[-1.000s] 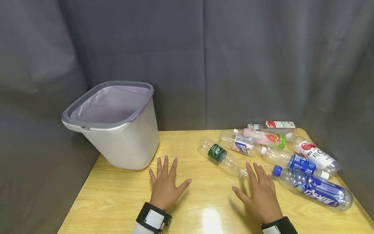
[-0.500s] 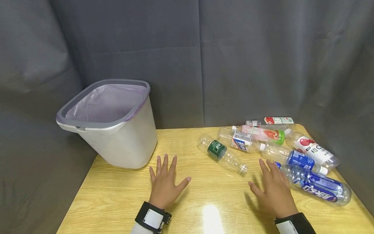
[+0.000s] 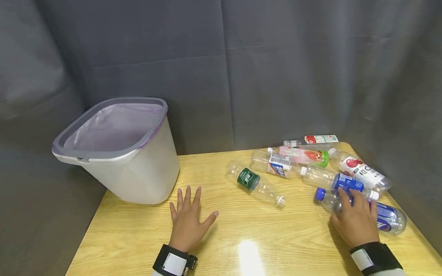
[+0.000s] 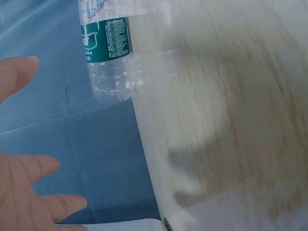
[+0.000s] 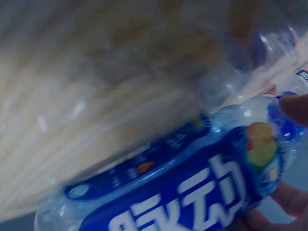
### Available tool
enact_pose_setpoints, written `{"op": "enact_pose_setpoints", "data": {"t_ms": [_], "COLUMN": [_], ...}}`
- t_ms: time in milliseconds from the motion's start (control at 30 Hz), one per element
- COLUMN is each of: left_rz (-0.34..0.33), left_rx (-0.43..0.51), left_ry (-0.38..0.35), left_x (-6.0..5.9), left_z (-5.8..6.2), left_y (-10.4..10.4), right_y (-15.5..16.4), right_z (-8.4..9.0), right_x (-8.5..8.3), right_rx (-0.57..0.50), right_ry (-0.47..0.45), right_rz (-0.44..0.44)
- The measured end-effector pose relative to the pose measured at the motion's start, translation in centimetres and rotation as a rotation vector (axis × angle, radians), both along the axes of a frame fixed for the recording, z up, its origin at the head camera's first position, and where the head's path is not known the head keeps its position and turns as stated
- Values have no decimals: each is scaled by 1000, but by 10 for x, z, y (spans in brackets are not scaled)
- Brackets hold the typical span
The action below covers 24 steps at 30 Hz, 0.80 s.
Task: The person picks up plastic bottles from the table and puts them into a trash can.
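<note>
My right hand point(image 3: 355, 219) lies over a clear bottle with a blue label and blue cap point(image 3: 390, 219) at the right of the wooden table point(image 3: 259, 234), its fingers curled round the body. The right wrist view shows that bottle point(image 5: 192, 192) close up, with fingertips point(image 5: 294, 108) against its side. Flat on the table, fingers spread, is my left hand point(image 3: 188, 224), holding nothing; it is near the bin. A clear bottle with a green label point(image 3: 253, 184) lies between the hands, also visible in the left wrist view as the green-label bottle point(image 4: 108, 53).
A white bin point(image 3: 138, 176) with a grey rim and a purple liner stands tilted at the table's back left corner. Several more empty bottles lie in a heap at the back right, among them a pink one point(image 3: 304, 155) and a red-and-white one point(image 3: 359, 170). Dark curtains hang behind.
My right hand moved right across the table and came down on the blue-label bottle. The left hand stayed flat in place. The head view shifted slightly.
</note>
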<state>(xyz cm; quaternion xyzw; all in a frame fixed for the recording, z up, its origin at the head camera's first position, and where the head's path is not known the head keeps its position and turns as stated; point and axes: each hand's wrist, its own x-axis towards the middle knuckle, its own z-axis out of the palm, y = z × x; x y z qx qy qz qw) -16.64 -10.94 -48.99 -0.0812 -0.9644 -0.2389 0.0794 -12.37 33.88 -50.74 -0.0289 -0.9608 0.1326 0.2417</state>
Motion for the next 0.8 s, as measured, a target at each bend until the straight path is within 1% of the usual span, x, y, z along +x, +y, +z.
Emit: {"op": "enact_pose_setpoints", "data": {"t_ms": [233, 400, 533, 733, 800], "left_rz": [-4, 10, -3, -24, -28], "left_rx": [-16, -12, 6, 20, 29], "left_ry": [22, 15, 4, 37, 52], "left_x": [0, 1, 2, 1, 1], "left_z": [-5, -4, 0, 3, 6], "left_y": [-2, -3, -2, 0, 0], "right_y": [10, 13, 14, 8, 5], "right_z": [-6, -7, -3, 7, 13], "right_x": [-3, -5, -3, 1, 1], "right_rx": [44, 78, 84, 102, 102], "right_ry": [52, 47, -4, -93, -92], "right_rz": [1, 19, 21, 9, 19]}}
